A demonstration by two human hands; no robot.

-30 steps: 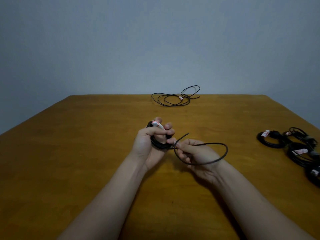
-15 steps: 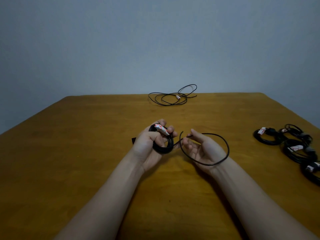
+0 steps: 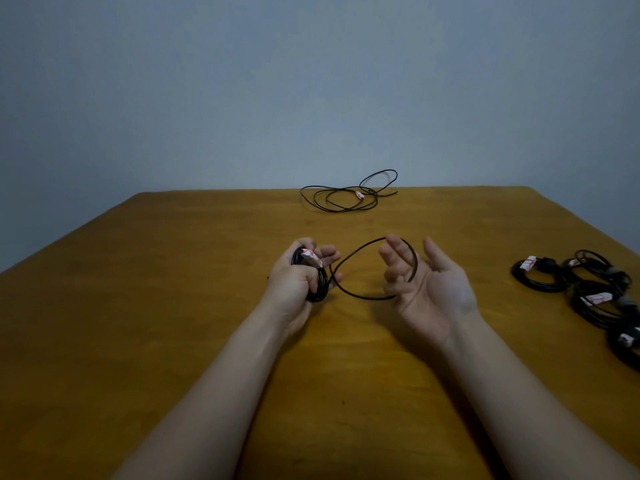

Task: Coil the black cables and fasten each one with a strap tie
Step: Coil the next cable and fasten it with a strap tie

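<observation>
Left hand gripped the coil just over the bench; right hand lay open, fingers spread, the free loop draped across them. I judged it best laid flat onto the coil, matching size, untwisted

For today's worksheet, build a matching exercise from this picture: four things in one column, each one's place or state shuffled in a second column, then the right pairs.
Column one
1. left hand
2. right hand
3. loose cable
4. coiled cables

Column two
A. sprawled uncoiled at the far edge of the table
B. palm up, fingers relaxed, a cable loop running across them
C. lying together at the table's right edge
D. gripping a coiled bundle

Pairs: 1-D, 2-B, 3-A, 4-C
</observation>
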